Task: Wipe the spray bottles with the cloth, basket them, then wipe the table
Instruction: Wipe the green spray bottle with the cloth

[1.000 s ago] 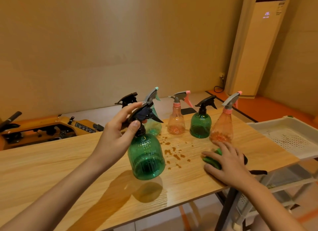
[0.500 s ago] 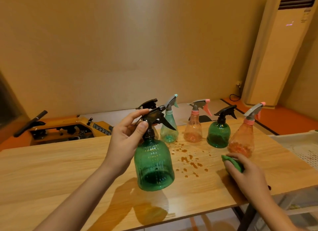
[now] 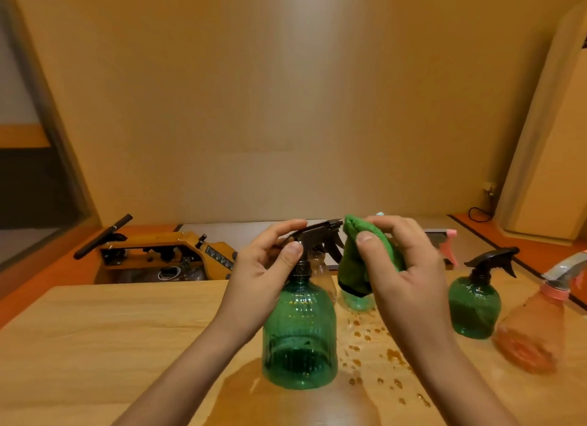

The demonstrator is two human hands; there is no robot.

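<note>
Right hand (image 3: pixel 401 273) lifted green cloth (image 3: pixel 359 260) off table (image 3: pixel 95 346), now at green bottle's (image 3: pixel 300 333) nozzle.

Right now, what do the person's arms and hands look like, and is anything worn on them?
Nothing is worn. The left hand and the right hand show no glove or ring, and the thumbnails in view are short and unpainted. The left forearm and the right forearm have no sleeve, watch or band down to the picture's lower edge.

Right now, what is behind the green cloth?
The right hand holds the green cloth. Below it shows the base of a pale green bottle; its neck and sprayer are covered.
</note>
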